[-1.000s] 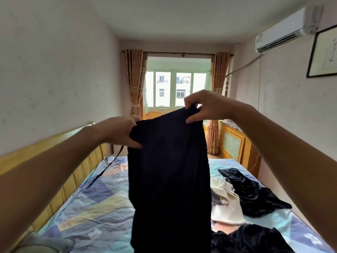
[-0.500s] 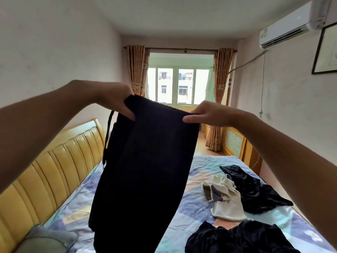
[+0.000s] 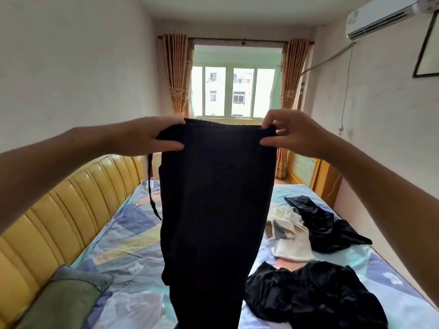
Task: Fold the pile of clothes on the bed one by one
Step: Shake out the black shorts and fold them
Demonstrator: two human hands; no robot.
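Held up high over the bed (image 3: 133, 236), black trousers (image 3: 213, 210) at full stretch!
Pinched at the left waistband corner by left hand (image 3: 145, 136), at the right corner by right hand (image 3: 294, 134); hanging straight down, drawstring (image 3: 152, 191) dangling, more clothes (image 3: 313, 302) heaped on the sheet behind.

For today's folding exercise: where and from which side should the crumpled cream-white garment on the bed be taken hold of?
Judging by its pose, take the cream-white garment at its nearer, flatter hem, coming from the person's side. Its far edge touches the crumpled black garment, so a grip there might drag both.
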